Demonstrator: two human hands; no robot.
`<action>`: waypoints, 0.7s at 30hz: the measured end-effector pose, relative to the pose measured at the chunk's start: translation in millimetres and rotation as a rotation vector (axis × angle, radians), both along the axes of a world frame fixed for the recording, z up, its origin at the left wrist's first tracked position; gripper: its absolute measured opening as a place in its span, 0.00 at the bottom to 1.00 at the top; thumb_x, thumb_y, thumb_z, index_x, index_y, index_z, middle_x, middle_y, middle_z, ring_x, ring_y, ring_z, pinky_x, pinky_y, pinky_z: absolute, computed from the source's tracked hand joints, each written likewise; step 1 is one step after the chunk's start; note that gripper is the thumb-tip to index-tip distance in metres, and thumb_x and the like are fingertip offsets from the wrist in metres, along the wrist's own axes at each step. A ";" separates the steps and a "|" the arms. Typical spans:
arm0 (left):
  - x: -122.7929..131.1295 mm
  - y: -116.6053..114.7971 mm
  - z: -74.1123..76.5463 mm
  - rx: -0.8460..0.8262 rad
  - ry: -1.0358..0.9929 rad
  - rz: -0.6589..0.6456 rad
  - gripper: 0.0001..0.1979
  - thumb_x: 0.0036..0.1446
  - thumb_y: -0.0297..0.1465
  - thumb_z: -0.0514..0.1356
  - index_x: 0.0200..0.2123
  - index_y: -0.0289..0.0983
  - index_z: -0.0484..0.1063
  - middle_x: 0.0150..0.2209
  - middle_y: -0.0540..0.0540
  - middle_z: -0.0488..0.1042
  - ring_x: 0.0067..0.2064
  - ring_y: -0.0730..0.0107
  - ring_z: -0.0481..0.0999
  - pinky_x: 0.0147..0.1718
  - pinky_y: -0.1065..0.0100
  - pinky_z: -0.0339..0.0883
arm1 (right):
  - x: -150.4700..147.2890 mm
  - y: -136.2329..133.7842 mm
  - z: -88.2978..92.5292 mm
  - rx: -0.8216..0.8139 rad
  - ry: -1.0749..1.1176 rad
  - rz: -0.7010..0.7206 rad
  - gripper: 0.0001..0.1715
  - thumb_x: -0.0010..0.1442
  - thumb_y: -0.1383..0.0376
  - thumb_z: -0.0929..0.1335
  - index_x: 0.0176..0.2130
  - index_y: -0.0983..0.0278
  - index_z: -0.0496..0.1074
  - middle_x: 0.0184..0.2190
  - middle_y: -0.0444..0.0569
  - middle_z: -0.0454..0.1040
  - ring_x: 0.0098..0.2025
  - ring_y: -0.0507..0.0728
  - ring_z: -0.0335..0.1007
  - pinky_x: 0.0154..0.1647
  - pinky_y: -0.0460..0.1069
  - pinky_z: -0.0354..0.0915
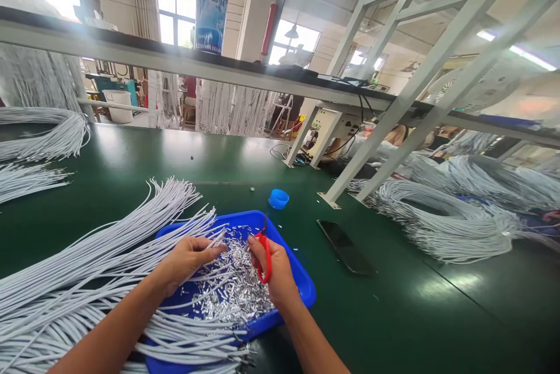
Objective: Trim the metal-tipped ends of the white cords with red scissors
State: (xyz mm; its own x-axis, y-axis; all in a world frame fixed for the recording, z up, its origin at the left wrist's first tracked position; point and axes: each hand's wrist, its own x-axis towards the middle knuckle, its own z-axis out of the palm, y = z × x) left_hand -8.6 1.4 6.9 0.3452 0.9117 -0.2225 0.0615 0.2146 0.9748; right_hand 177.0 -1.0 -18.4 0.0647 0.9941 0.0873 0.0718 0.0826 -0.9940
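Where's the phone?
In the head view, the dark smartphone lies right of centre on the green tabletop, between the blue tray and the coil of white wires farther right.

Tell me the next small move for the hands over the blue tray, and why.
I'd probably bring the right hand slightly left, to the white wire ends pinched in the left hand. The hands are close but apart above the blue tray of small silver pieces, and the right grips red-handled scissors. Whether it also pinches a piece is unclear.
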 end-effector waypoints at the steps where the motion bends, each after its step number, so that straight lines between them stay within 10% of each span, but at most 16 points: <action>1: -0.7 0.5 -0.4 -0.002 -0.009 0.011 0.19 0.38 0.45 0.66 0.27 0.34 0.78 0.21 0.52 0.65 0.24 0.76 0.58 0.24 0.73 0.52 | 2.6 0.6 -0.2 0.023 -0.096 0.037 0.19 0.52 0.53 0.67 0.23 0.65 0.65 0.18 0.40 0.59 0.21 0.49 0.53 0.22 0.44 0.50; 9: -1.8 3.9 -0.5 -0.087 -0.166 0.191 0.19 0.33 0.40 0.70 0.25 0.31 0.74 0.20 0.50 0.69 0.20 0.79 0.62 0.19 0.75 0.50 | 3.2 -4.8 7.3 0.124 -0.661 0.209 0.18 0.54 0.53 0.66 0.24 0.65 0.68 0.23 0.43 0.65 0.27 0.51 0.59 0.26 0.45 0.53; 21: 1.6 0.0 7.7 -0.113 -0.104 0.156 0.17 0.36 0.39 0.68 0.27 0.33 0.71 0.14 0.60 0.55 0.16 0.84 0.46 0.18 0.74 0.35 | 2.3 -7.9 4.6 0.092 -0.641 0.337 0.23 0.52 0.56 0.65 0.16 0.65 0.55 0.16 0.39 0.54 0.22 0.48 0.49 0.22 0.45 0.44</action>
State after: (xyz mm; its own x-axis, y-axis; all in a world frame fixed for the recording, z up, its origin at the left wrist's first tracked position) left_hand -7.0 1.4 14.5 0.2284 0.9271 -0.2972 -0.0810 0.3223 0.9432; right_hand 179.3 -8.9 -13.8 -0.3350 0.9380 0.0893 0.5932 0.2836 -0.7535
